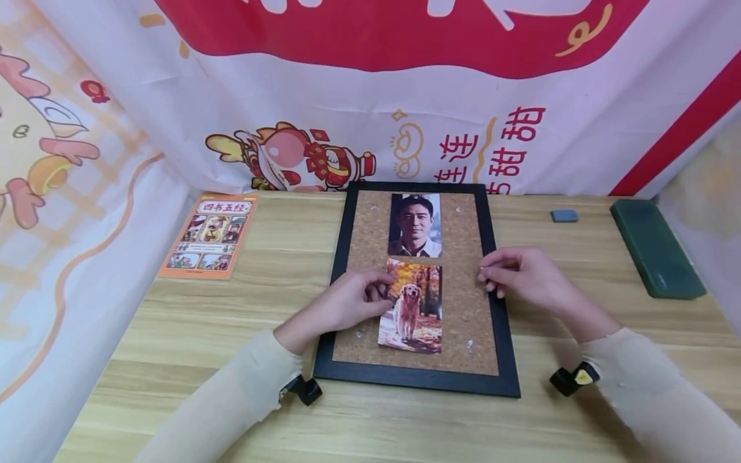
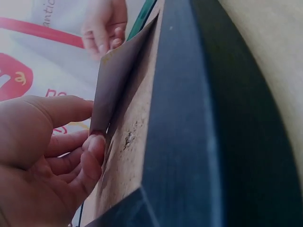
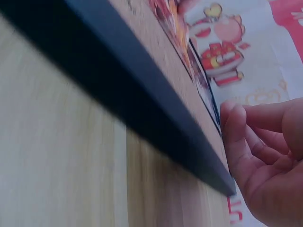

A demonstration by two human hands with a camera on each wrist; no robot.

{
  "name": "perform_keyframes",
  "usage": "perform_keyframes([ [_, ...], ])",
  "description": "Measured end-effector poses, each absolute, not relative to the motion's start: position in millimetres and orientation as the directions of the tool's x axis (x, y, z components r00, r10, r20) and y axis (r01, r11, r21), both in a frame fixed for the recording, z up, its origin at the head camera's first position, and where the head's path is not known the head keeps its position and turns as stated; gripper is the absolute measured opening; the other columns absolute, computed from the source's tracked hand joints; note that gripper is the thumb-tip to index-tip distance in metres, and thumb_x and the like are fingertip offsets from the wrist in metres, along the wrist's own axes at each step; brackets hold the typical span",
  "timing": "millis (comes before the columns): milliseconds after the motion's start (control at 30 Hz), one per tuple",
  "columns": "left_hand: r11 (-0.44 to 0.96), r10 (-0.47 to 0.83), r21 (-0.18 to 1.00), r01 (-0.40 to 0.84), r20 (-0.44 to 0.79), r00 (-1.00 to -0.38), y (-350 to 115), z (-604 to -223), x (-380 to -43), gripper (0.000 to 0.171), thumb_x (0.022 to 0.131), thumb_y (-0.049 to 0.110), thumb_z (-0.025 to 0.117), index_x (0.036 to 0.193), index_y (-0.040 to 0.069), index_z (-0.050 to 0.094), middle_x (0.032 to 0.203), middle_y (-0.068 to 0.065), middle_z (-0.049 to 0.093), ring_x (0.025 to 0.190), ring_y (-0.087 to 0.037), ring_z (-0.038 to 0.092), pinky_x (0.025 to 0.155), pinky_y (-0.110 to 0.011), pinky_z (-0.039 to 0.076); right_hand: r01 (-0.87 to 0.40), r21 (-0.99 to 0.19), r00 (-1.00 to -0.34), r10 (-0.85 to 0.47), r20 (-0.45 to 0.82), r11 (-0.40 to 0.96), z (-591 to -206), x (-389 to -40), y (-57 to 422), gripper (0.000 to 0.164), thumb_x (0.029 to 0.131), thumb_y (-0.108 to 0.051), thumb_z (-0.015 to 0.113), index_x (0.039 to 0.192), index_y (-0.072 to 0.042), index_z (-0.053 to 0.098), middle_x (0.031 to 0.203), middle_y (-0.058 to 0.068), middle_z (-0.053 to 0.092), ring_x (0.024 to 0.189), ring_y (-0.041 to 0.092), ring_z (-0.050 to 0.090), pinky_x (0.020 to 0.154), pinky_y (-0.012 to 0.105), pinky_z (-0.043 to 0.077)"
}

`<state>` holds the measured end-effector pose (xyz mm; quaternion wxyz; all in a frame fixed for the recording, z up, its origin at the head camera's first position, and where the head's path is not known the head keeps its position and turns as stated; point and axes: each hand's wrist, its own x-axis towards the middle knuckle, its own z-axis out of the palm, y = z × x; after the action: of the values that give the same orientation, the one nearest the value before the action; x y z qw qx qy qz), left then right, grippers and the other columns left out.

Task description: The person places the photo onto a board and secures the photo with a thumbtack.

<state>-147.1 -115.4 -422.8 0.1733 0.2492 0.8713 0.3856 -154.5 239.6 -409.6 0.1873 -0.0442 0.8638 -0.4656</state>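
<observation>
My left hand (image 1: 353, 301) pinches the left edge of a photo of a golden retriever (image 1: 418, 308). In the left wrist view this photo (image 2: 111, 78) stands tilted off the cork, thumb on one face and fingers on the other. Above it a portrait photo (image 1: 415, 225) lies on the cork board (image 1: 463, 308), which has a black frame (image 1: 417, 382). Over the board's right side, my right hand (image 1: 523, 276) pinches what looks like a small clear push pin, mostly hidden by the fingertips. Clear push pins (image 1: 469, 345) sit near the board's corners.
An orange booklet (image 1: 210, 236) lies on the wooden table (image 1: 202, 360) left of the board. At the right are a blue eraser (image 1: 564, 216) and a dark green case (image 1: 658, 251). A printed cloth (image 1: 324, 90) hangs behind the table.
</observation>
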Motion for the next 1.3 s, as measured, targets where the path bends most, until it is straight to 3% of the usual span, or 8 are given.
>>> perform_keyframes([
  [333, 0.630, 0.569, 0.687, 0.363, -0.090, -0.818, -111, -424, -146, 0.039, 0.097, 0.018, 0.081, 0.133, 0.004, 0.073, 0.099, 0.001, 0.073, 0.086, -0.006, 0.063, 0.077, -0.023, 0.053, 0.164, -0.883, -0.870, -0.358, -0.339, 0.439, -412, -172, 180, 0.023, 0.107, -0.007, 0.065, 0.125, 0.005, 0.073, 0.104, 0.019, 0.080, 0.076, 0.018, 0.074, 0.069, 0.032, 0.064],
  [633, 0.648, 0.559, 0.680, 0.343, -0.118, -0.821, -108, -425, -146, 0.040, 0.097, 0.020, 0.081, 0.133, 0.006, 0.073, 0.099, 0.002, 0.072, 0.086, -0.006, 0.062, 0.079, -0.025, 0.053, 0.241, -0.884, -0.843, -0.364, -0.396, 0.401, -422, -191, 148, 0.021, 0.107, -0.002, 0.063, 0.124, 0.007, 0.070, 0.100, 0.018, 0.080, 0.073, 0.017, 0.075, 0.068, 0.031, 0.065],
  [1300, 0.643, 0.552, 0.694, 0.324, -0.125, -0.825, -113, -426, -148, 0.038, 0.098, 0.020, 0.081, 0.132, 0.006, 0.073, 0.098, 0.002, 0.071, 0.085, -0.007, 0.062, 0.077, -0.024, 0.052, 0.363, -0.790, -0.771, -0.317, -0.552, 0.493, -414, -210, 122, 0.020, 0.107, -0.001, 0.061, 0.123, 0.009, 0.066, 0.085, 0.011, 0.075, 0.064, 0.014, 0.073, 0.064, 0.030, 0.065],
])
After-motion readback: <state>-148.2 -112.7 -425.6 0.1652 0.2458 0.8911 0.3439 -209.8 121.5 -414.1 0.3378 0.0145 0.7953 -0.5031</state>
